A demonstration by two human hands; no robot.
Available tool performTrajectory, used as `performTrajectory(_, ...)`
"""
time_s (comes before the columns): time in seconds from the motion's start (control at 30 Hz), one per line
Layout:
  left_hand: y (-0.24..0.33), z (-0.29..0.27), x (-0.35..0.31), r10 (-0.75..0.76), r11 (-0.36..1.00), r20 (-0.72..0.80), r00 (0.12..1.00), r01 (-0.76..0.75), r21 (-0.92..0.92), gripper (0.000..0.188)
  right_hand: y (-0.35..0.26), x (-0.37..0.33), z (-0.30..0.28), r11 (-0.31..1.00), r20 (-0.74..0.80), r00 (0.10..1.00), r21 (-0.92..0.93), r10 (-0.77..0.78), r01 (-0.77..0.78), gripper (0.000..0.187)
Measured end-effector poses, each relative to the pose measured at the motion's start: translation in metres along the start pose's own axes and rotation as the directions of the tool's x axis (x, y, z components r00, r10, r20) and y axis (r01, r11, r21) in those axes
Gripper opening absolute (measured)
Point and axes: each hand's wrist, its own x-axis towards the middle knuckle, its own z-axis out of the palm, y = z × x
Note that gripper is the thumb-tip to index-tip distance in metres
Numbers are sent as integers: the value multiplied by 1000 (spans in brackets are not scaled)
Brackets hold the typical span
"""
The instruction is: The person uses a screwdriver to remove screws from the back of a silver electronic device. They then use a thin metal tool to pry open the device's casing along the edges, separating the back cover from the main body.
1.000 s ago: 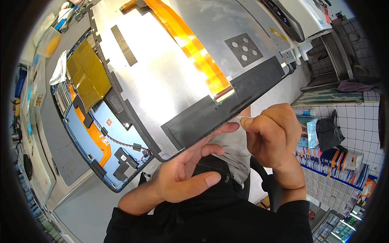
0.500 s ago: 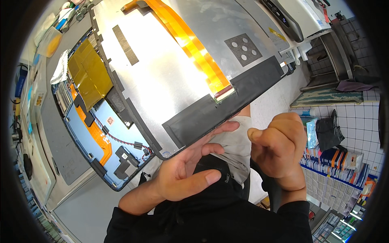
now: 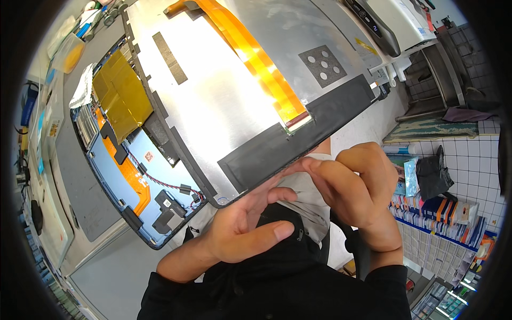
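Note:
A tablet display panel (image 3: 197, 112) with a bare metal back, an orange flat cable (image 3: 256, 64) and black tape (image 3: 298, 133) juts over the near table edge. My left hand (image 3: 240, 229) holds it from below, palm up, fingers beneath its near edge and thumb apart from it. My right hand (image 3: 357, 184) is closed, thumb and index fingertips together by the panel's edge, near the left fingertips. Whatever it pinches is too small to make out. To the left lies the opened blue housing (image 3: 152, 181), with gold tape (image 3: 120, 96) and thin twisted wires.
A grey mat (image 3: 96, 213) spreads beneath the housing. A dark handheld device with a lit display (image 3: 373, 26) and a white box (image 3: 402, 21) stand at the far right. At the back left is a clear container (image 3: 68, 52). Packed shelves (image 3: 437, 224) stand at right.
My right hand has moved left, its pinched fingertips now close to the panel's edge and my left fingers. The panel and housing have shifted slightly to the right.

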Motion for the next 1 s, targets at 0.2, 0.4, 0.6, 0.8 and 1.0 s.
performTrajectory(0.2,0,-3,1,11,1000,34,999,-11,21,87,1,2,0,999,11,1000,-38,-1,1,42)
performTrajectory(0.4,-3,-8,1,55,998,97,994,-59,36,84,11,1,5,985,-31,991,-118,-133,128,47)
performTrajectory(0.6,-5,-8,0,72,997,107,992,-75,31,82,-4,6,-3,991,87,996,-129,-15,26,42)
performTrajectory(0.8,-4,-9,0,71,996,134,988,-77,44,82,7,13,1,954,58,980,-225,-191,199,40)
performTrajectory(1.0,-6,-10,-1,84,995,147,986,-90,39,82,7,17,3,973,76,987,-172,-140,151,39)
